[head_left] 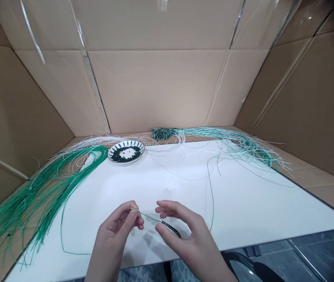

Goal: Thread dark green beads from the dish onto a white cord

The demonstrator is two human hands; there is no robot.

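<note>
Both the left hand (118,225) and the right hand (189,229) are above the near part of a white counter (257,211). On the left hand, the thumb and forefinger are pinched together on the end of a thin green strand (149,216), whose pale tip shows just past them; the other fingers of that hand are curled loosely. The strand slants down to the right, to a short row of black beads (171,228) with pale dots, which lies between the thumb and the raised fingers of the right hand. Those fingers are spread well apart from the thumb, slightly bent and pointing toward the left hand. Whether the right thumb touches the beads, I cannot tell.

Farther back, a small plate (128,153) with a striped rim holds a ring of tiny dark beads (120,158). Left of it, a thick bundle of green strands (38,199) hangs over the counter's left edge. Along the back edge lies a dark beaded clump (162,134), with pale green strands (208,132) running right from it. Cardboard walls (158,86) stand behind and at both sides.
</note>
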